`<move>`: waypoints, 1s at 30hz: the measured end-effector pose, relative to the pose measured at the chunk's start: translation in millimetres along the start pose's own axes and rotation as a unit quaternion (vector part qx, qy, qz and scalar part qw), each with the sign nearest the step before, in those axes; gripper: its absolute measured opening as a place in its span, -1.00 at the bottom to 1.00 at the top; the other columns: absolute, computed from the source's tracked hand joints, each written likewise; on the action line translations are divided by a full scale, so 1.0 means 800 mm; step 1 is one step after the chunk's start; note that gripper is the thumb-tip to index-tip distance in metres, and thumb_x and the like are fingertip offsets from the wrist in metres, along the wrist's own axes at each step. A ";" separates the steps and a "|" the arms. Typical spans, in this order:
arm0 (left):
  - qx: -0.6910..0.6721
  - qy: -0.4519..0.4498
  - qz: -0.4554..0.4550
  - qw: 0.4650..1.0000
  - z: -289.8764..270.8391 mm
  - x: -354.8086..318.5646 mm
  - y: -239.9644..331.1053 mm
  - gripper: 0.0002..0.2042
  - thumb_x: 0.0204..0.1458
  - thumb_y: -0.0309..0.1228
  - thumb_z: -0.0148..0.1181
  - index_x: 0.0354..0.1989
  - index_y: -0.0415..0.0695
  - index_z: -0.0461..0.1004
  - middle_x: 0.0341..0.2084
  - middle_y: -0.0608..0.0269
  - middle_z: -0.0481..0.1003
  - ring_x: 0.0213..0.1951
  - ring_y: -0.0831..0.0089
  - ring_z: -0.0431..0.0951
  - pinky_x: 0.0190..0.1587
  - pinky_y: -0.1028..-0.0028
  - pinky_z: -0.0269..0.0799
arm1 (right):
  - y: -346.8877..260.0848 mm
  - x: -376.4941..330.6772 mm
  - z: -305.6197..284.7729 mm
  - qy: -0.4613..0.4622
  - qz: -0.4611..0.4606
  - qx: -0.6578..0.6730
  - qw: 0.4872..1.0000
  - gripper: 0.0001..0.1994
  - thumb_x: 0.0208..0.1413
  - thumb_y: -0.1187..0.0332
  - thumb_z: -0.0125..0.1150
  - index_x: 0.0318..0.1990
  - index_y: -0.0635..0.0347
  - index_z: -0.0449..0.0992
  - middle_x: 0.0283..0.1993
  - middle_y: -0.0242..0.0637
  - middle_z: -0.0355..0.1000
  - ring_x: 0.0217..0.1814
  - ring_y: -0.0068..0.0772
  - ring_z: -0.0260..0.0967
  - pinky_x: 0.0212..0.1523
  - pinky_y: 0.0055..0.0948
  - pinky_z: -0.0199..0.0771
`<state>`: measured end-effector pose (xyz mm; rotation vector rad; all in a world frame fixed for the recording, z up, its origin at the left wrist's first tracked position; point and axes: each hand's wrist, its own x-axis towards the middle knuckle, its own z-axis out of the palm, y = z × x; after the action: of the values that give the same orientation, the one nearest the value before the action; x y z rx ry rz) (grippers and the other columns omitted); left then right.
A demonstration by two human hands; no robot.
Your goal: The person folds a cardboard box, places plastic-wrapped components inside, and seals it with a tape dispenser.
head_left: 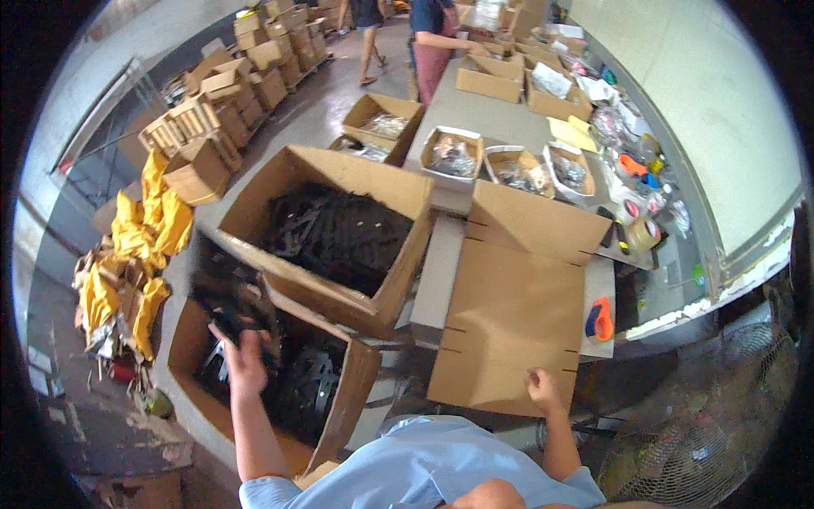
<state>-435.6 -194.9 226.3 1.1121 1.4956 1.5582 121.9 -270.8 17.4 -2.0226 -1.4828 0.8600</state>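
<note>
My left hand (240,356) reaches down into a low open cardboard box (191,356) on the floor at my left, closed around a bunch of black parts (227,318); the hand is blurred. More black parts (305,382) fill that box. Behind it stands a larger open box (339,297) piled with black parts (335,233). My right hand (543,392) rests on the near edge of a flattened cardboard sheet (509,322) lying on the grey table (441,271), fingers curled on the edge.
Small trays of parts (452,157), tape rolls (643,233) and an orange tape dispenser (599,320) sit on the table. Yellow sheets (144,246) and stacked boxes (220,102) lie at left. A fan (721,416) stands at right. Two people (432,42) work at the far end.
</note>
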 end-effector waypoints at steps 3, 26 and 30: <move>0.299 -0.256 0.309 0.866 0.174 0.014 0.016 -0.43 -0.33 -0.66 0.13 0.00 -0.26 0.20 -0.09 -0.11 0.19 -0.01 -0.04 0.17 0.08 0.11 0.11 | 0.017 0.031 -0.005 0.041 -0.002 -0.015 0.999 -0.69 -0.03 0.32 0.17 -0.12 0.27 0.49 -0.28 -0.09 0.51 -0.24 -0.15 0.48 -0.17 -0.31 0.44; 0.546 -0.415 0.310 0.659 0.673 -0.148 -0.321 -0.69 0.00 -0.30 0.04 -0.07 -0.05 0.45 0.05 0.40 0.21 -0.07 0.39 0.26 -0.22 0.21 0.29 | 0.018 0.700 -0.238 0.179 0.252 0.643 0.701 -0.85 0.09 0.38 0.07 -0.20 0.15 0.34 -0.26 -0.36 0.29 -0.35 -0.43 0.23 -0.30 -0.41 0.40; 0.515 -0.411 0.390 0.643 0.669 -0.133 -0.317 -0.72 -0.03 -0.28 0.06 -0.14 -0.05 0.47 0.01 0.41 0.25 -0.10 0.40 0.27 -0.24 0.24 0.26 | 0.044 0.740 -0.210 0.171 0.289 0.693 0.638 -0.83 0.03 0.48 0.08 -0.19 0.14 0.32 -0.24 -0.28 0.29 -0.32 -0.38 0.25 -0.43 -0.41 0.45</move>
<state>78.1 -58.1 -55.7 2.9041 1.1573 0.1535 393.6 282.1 -12.0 -1.1604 0.2871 1.1725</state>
